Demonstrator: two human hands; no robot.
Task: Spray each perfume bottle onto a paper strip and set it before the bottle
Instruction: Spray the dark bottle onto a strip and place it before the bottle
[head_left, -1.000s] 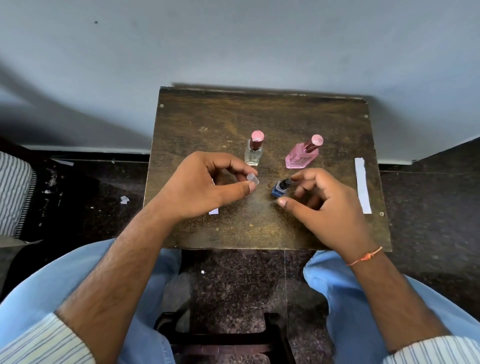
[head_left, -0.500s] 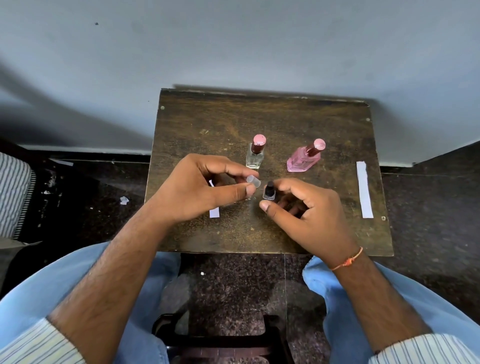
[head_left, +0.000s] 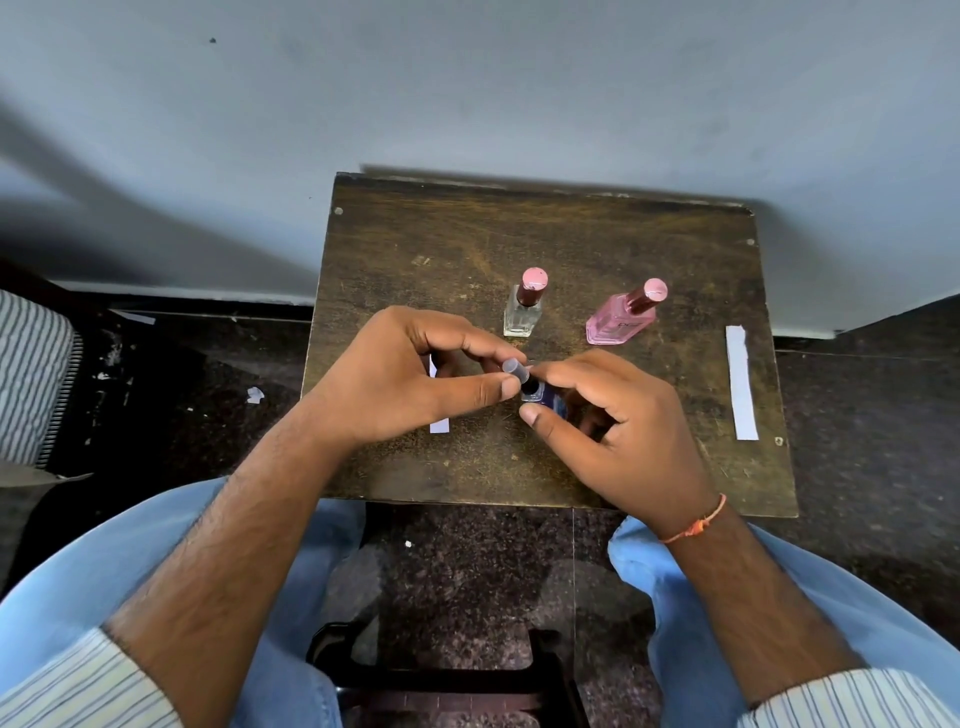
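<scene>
My right hand (head_left: 613, 431) holds a small blue perfume bottle (head_left: 540, 397) upright over the middle of the wooden table (head_left: 571, 234), its black nozzle showing. My left hand (head_left: 405, 379) pinches a clear cap (head_left: 515, 370) between thumb and finger, right above and touching the nozzle. A clear bottle with a pink cap (head_left: 523, 312) stands behind my hands. To its right stands a pink bottle (head_left: 621, 319), also pink-capped. One white paper strip (head_left: 439, 423) lies mostly hidden under my left hand. Another strip (head_left: 742, 382) lies near the table's right edge.
The small table stands against a pale wall (head_left: 467, 93). My knees in blue trousers (head_left: 156, 561) flank its near edge. A dark stool frame (head_left: 447, 675) sits on the speckled floor below. Striped cloth (head_left: 31, 374) shows at the far left.
My right hand turned the blue bottle upright and carried it left to my left hand. The clear cap now meets the nozzle.
</scene>
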